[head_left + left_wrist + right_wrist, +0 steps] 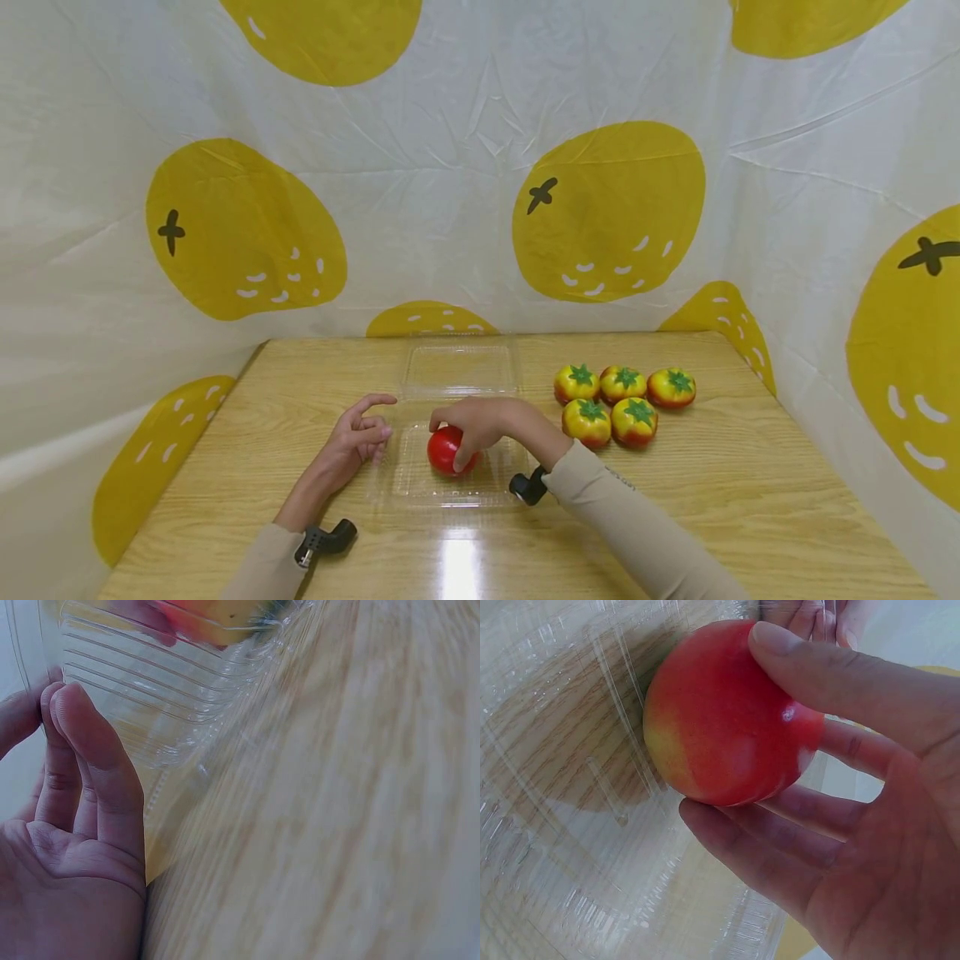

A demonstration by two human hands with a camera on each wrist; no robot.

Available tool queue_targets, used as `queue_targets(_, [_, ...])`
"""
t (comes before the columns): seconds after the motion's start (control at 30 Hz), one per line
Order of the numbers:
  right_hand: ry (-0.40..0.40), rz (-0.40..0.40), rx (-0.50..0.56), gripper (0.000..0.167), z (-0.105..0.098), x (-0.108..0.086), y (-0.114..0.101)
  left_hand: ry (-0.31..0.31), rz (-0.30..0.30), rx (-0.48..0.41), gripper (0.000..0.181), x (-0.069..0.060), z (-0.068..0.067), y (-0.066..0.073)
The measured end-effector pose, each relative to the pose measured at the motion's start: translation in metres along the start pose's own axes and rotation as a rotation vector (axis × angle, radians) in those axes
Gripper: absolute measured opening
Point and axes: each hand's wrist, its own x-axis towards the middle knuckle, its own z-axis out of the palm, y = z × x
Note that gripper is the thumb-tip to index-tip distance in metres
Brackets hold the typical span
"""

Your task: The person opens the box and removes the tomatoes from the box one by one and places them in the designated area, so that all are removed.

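Note:
My right hand (pixel 480 419) grips a red tomato (pixel 444 450), thumb on one side and fingers curled round the other. The tomato (pixel 727 712) shows a yellowish patch in the right wrist view, and its smooth, leafless end faces up in the head view. It is over the base of a clear plastic clamshell container (pixel 427 503); whether it touches the bottom cannot be told. At the container's left side, my left hand (pixel 75 787) pinches the thin clear edge between thumb and fingertips. The container's lid (pixel 461 367) lies folded back, away from me.
Several yellow-and-red tomatoes (pixel 622 383) with green leafy tops stand in two rows on the wooden table (pixel 750 500), right of the container. A white curtain (pixel 435 225) printed with big yellow fruits surrounds the table at the back and sides.

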Motion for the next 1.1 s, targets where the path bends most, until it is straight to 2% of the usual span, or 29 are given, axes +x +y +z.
queue_targets(0.53, [0.032,-0.057,-0.028,0.062,-0.004,-0.004,-0.001,0.001,0.012,0.002,0.044,0.000,0.001,0.001])
queue_targets(0.77, [0.064,-0.061,0.003,0.063,-0.009,-0.011,-0.003,0.000,0.009,0.008,0.044,-0.001,0.001,0.001])
queue_targets(0.93, [0.087,-0.113,-0.014,0.070,-0.012,-0.017,-0.004,-0.003,0.010,0.008,0.044,-0.001,0.001,0.000])
queue_targets(1.1, [0.118,-0.147,-0.060,0.063,-0.013,-0.022,-0.002,-0.005,0.018,0.004,0.045,0.000,0.000,0.000])
